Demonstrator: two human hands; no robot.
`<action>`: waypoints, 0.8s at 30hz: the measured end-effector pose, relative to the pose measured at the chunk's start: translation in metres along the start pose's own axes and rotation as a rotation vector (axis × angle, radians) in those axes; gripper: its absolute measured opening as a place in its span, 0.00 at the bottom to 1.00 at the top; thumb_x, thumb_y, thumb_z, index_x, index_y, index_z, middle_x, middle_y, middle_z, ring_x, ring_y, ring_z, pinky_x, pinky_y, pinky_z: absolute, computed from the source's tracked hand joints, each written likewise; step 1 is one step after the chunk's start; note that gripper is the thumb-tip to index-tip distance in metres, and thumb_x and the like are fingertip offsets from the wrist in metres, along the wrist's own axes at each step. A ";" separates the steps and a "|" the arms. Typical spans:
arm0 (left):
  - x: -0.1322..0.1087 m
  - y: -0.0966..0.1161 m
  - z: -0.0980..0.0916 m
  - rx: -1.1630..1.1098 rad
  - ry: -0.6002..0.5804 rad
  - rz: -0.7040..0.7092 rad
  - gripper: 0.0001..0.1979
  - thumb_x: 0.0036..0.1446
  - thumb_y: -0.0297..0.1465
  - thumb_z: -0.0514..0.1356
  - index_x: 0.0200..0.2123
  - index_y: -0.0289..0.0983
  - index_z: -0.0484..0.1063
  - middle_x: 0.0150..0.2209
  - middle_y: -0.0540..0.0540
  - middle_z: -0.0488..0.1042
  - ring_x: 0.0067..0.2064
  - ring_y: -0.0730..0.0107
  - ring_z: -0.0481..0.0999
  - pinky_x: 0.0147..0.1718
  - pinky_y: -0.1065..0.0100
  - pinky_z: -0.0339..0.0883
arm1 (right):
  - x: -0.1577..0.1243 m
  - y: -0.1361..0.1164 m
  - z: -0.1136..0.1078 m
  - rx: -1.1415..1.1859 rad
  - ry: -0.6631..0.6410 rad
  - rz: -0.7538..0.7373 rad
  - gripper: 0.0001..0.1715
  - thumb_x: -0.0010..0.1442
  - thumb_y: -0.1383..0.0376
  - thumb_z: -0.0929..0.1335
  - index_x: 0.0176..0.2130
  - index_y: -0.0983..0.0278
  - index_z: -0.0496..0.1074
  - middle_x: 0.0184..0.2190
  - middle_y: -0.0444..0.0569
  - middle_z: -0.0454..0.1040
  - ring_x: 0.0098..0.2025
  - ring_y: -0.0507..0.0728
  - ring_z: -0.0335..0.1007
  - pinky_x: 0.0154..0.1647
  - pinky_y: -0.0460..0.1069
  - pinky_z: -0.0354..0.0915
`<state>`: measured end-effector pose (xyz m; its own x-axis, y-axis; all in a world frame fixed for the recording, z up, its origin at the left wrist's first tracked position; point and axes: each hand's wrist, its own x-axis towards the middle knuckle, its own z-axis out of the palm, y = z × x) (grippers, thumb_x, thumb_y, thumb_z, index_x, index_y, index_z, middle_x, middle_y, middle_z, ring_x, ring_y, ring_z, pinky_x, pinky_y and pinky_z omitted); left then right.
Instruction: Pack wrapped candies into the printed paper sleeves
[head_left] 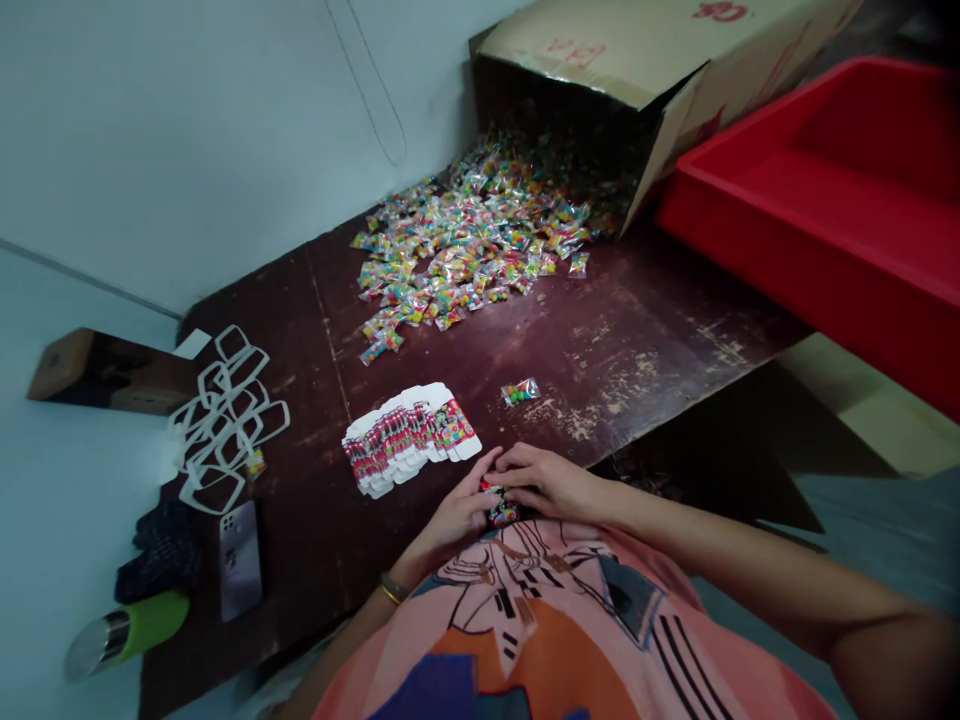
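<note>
My left hand [457, 510] and my right hand [544, 478] meet at the near edge of the dark wooden table [637, 350], fingers closed together on a small printed card packet [501, 508]. Just beyond them lies a fanned stack of flat printed cards [409, 438]. A single clear bag of coloured candies [520, 391] rests to the right of the stack. Farther back, a big heap of the same candy bags [469, 245] spills from a tipped cardboard box [645, 60].
A red plastic tray [825, 200] sits at the right. On the left are white cardboard cut-out frames [225, 415], a phone [240, 560], a dark glove [161, 555], a green bottle [127, 632] and a wooden block [105, 370].
</note>
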<state>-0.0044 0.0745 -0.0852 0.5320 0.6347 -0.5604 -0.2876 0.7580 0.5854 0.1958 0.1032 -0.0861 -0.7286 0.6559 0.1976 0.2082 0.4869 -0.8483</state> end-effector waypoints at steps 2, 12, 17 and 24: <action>0.000 0.006 0.002 0.136 0.072 0.043 0.32 0.48 0.27 0.63 0.57 0.43 0.62 0.50 0.44 0.71 0.46 0.63 0.73 0.48 0.63 0.62 | 0.005 0.015 -0.015 -0.091 0.019 0.007 0.20 0.64 0.63 0.64 0.55 0.57 0.69 0.49 0.52 0.69 0.50 0.58 0.63 0.50 0.54 0.62; -0.019 0.075 -0.026 0.752 0.215 0.061 0.12 0.43 0.31 0.68 0.31 0.35 0.68 0.27 0.52 0.73 0.28 0.70 0.73 0.29 0.70 0.65 | 0.011 0.066 -0.037 -0.305 0.348 0.237 0.09 0.61 0.67 0.64 0.42 0.64 0.72 0.41 0.54 0.72 0.45 0.59 0.64 0.49 0.55 0.58; -0.001 0.065 -0.013 0.332 0.328 0.223 0.19 0.47 0.33 0.66 0.43 0.35 0.68 0.38 0.45 0.77 0.34 0.66 0.77 0.37 0.64 0.70 | 0.013 0.017 -0.029 0.222 0.395 0.239 0.10 0.61 0.61 0.66 0.42 0.63 0.71 0.39 0.49 0.72 0.40 0.55 0.68 0.44 0.51 0.64; 0.007 0.041 0.002 0.462 0.061 0.038 0.24 0.47 0.30 0.66 0.48 0.36 0.69 0.38 0.45 0.75 0.33 0.67 0.76 0.30 0.70 0.69 | 0.023 0.002 -0.066 -0.057 0.142 0.078 0.10 0.61 0.68 0.64 0.39 0.60 0.75 0.40 0.51 0.74 0.45 0.57 0.67 0.48 0.52 0.61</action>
<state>-0.0108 0.1098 -0.0639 0.4762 0.6787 -0.5591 0.0867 0.5965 0.7979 0.2222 0.1572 -0.0513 -0.6099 0.7659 0.2036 0.3002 0.4610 -0.8351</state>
